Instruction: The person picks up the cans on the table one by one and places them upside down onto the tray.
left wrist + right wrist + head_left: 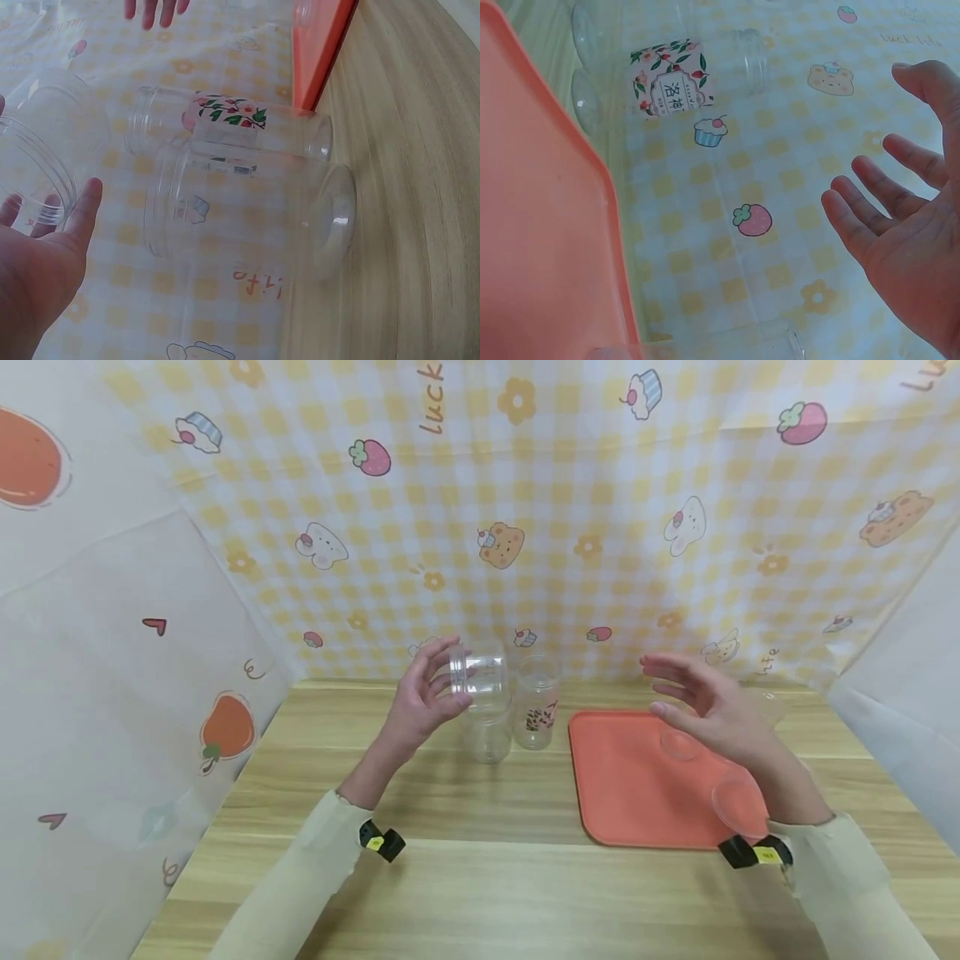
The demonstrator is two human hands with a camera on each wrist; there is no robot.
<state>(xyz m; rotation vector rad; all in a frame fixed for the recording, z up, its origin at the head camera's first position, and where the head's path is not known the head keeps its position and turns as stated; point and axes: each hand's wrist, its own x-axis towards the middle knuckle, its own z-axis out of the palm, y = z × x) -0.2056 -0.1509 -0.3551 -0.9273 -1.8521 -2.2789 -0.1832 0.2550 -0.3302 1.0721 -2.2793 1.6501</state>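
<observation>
My left hand [427, 693] holds a clear plastic jar [483, 675] by its threaded rim, thumb below and fingers behind. The jar is tipped on its side with its threaded end toward the palm. Another clear jar [251, 214] stands upright on the table beneath it, overlapped by the held one in the head view. Close beside it is a slimmer clear jar [537, 714] with a floral label [671, 79]. My right hand [701, 702] hovers over the orange tray [630, 793], fingers spread and loosely bent, holding nothing.
Two clear round lids, a smaller one [679, 745] and a larger one [738, 803], lie on the tray. Another clear container [735, 343] is partly hidden behind the right hand in the head view. A checked cloth [592, 585] hangs behind the wooden table [480, 893].
</observation>
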